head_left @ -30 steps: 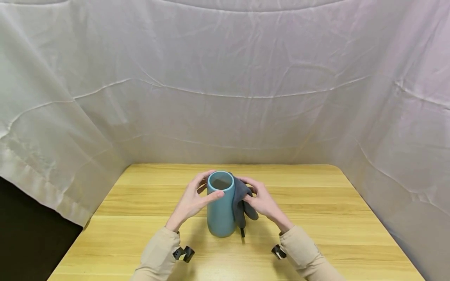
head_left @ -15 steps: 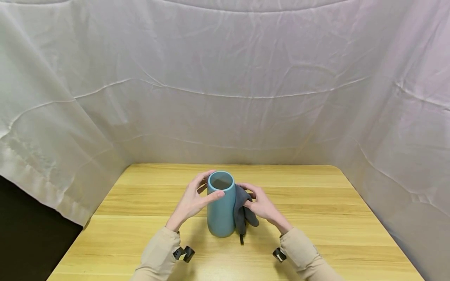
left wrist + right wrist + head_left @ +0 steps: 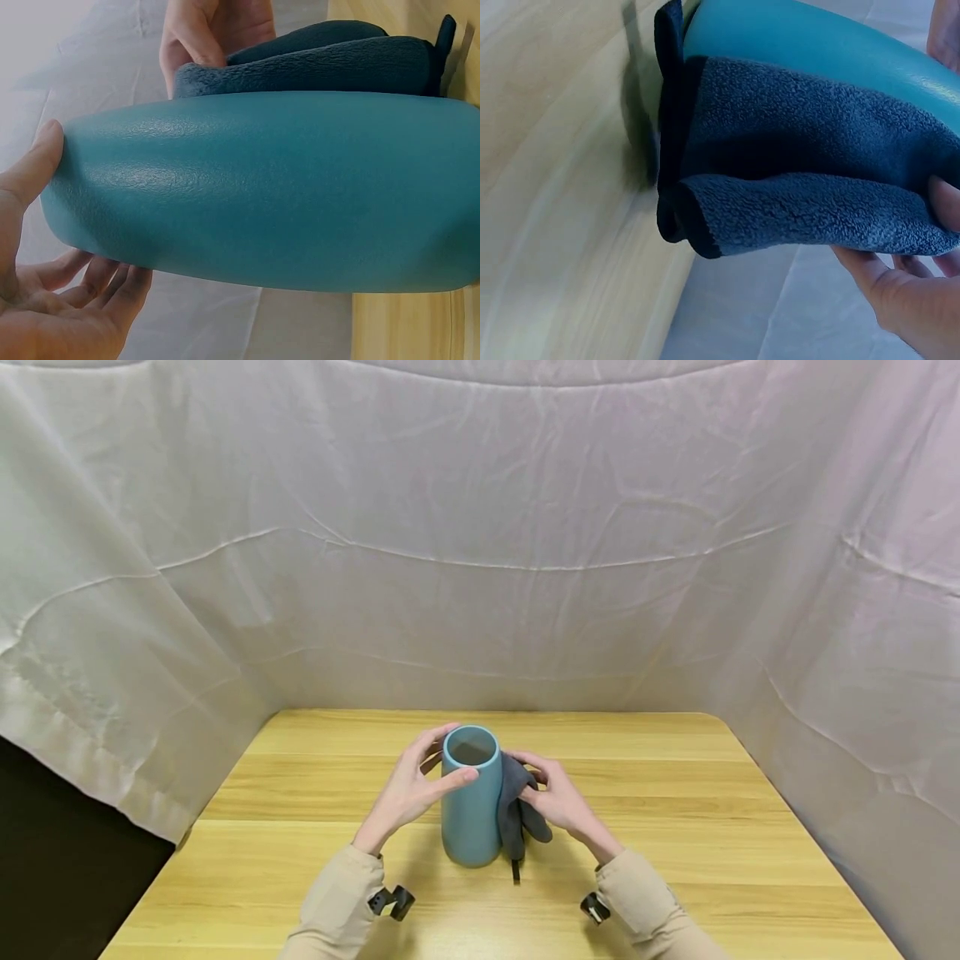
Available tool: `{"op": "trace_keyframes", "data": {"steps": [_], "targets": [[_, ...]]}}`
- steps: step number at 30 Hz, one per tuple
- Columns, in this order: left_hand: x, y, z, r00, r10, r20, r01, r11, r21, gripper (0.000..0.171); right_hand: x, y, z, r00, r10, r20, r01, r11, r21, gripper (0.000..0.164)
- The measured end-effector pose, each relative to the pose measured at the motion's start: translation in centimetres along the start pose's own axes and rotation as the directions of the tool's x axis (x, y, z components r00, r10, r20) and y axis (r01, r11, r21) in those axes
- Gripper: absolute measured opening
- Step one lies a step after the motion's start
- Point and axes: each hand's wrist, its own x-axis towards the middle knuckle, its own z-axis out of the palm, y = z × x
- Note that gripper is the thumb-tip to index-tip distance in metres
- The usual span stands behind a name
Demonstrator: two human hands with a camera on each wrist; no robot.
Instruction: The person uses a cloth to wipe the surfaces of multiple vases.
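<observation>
A tall blue-green vase (image 3: 471, 818) stands upright on the wooden table, its round mouth facing up. Around its upper part my left hand (image 3: 411, 781) holds on, thumb on the near side and fingers behind the rim. The left wrist view shows the smooth vase wall (image 3: 270, 195) between that thumb and those fingers. On the vase's right side my right hand (image 3: 557, 789) grips a dark grey cloth (image 3: 513, 810) against the wall. Folded and fuzzy, the cloth (image 3: 795, 127) hangs down with a black loop at its lower end. Some right fingers are hidden behind it.
The light wooden table (image 3: 675, 827) extends to both sides of the vase. Pale fabric curtains (image 3: 495, 618) enclose the back and sides. A small black device (image 3: 393, 902) is strapped at the left wrist, another (image 3: 595, 903) at the right.
My right hand has slid slightly down the vase's side with the cloth, then stayed there over the last half second. The left hand and the vase have kept their place.
</observation>
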Motion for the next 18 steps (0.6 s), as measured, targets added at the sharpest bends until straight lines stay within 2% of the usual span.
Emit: {"op": "trace_keyframes", "data": {"steps": [5, 12, 18], "targets": [[0.0, -0.1, 0.0, 1.000, -0.002, -0.002, 0.002, 1.000, -0.002, 0.066, 0.1, -1.0, 0.1, 0.998, -0.015, -0.054, 0.015, 1.000, 0.007, 0.048], [0.0, -0.1, 0.1, 1.000, 0.003, -0.004, -0.003, 1.000, -0.003, 0.065, 0.6, -3.0, -0.1, 0.988, -0.093, -0.120, 0.100, 0.994, 0.049, 0.046], [0.1, 0.1, 0.1, 1.000, -0.017, -0.004, 0.017, 1.000, -0.004, 0.065, 0.8, -3.5, -0.3, 0.985, -0.114, -0.126, 0.120, 0.992, 0.036, 0.046]]}}
